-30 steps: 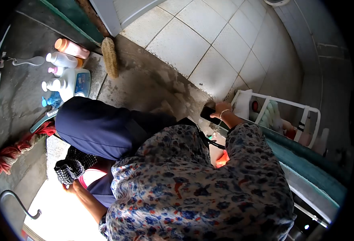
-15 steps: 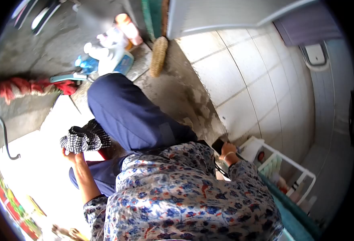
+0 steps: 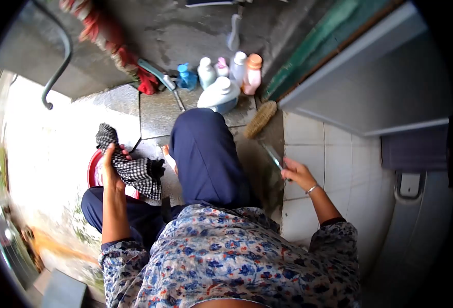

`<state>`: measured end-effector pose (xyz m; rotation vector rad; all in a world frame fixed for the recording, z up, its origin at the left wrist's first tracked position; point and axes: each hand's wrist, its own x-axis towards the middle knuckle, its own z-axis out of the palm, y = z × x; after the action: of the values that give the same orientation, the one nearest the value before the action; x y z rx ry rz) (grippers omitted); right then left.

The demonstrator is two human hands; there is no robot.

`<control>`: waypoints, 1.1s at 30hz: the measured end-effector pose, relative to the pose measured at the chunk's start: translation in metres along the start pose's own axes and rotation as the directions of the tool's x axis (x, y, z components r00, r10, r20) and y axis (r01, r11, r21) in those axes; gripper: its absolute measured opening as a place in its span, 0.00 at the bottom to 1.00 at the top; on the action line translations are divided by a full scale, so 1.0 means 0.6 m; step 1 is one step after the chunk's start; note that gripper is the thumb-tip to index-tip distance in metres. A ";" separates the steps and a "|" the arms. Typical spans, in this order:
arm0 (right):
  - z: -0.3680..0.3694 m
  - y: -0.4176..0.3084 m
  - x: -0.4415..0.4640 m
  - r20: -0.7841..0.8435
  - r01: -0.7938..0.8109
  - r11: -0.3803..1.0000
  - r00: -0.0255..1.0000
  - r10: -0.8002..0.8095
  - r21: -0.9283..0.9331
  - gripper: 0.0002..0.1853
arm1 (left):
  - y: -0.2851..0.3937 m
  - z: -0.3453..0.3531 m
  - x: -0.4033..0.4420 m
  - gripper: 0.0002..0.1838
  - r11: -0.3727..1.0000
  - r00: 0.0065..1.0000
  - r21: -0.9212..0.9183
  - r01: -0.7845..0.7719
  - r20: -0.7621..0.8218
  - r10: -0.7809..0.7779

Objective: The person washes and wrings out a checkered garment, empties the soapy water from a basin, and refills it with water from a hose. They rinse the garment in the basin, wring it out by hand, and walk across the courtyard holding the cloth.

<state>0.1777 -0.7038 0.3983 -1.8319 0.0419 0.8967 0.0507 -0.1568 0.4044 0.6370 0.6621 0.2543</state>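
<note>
My left hand [image 3: 112, 172] is closed around a bunched black-and-white checked cloth [image 3: 141, 175], which hangs to both sides of the fingers. Below and behind it is a red basin [image 3: 92, 167], partly hidden by the cloth and my leg. Out to the right, my right hand [image 3: 299, 174] grips a thin, flat phone [image 3: 272, 155], seen nearly edge-on with a bright glint along it. The phone points towards a straw-coloured scrub brush [image 3: 261, 119] lying on the floor, but does not touch it.
Against the back wall stand several bottles, among them a white jug [image 3: 220, 94], a blue pump bottle [image 3: 187, 77] and an orange-capped bottle [image 3: 253, 74]. A blue-handled brush [image 3: 154, 72] leans near a red cloth [image 3: 146, 84]. A grey door [image 3: 360, 77] is at the right.
The view has turned and shifted. My right hand has moved forward with the phone, away from the white rack. The checked cloth remains in my left hand and now hangs longer.
</note>
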 end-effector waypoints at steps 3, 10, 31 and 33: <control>0.048 -0.200 0.052 0.134 0.534 0.793 0.844 -0.519 -0.291 0.42 | 0.017 0.043 -0.036 0.13 0.972 0.994 0.224 -0.077 -0.052 0.091; 0.261 -0.497 0.131 0.768 0.914 -0.091 0.276 -0.578 -0.396 0.46 | 0.064 0.087 -0.054 0.19 0.983 0.998 0.177 -0.051 0.057 0.041; 0.270 -0.414 0.122 0.410 0.561 0.732 0.606 -0.681 0.386 0.55 | 0.057 0.152 -0.081 0.14 0.971 0.981 0.231 0.053 0.170 -0.094; 0.282 -0.382 0.092 0.371 0.352 0.735 0.688 -0.623 0.580 0.59 | 0.055 0.157 -0.082 0.14 0.965 0.979 0.239 0.103 0.146 -0.141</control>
<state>0.2198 -0.4425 0.5172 -0.9866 -0.5526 0.8749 0.0728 -0.1950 0.5066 0.8271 0.5755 0.0083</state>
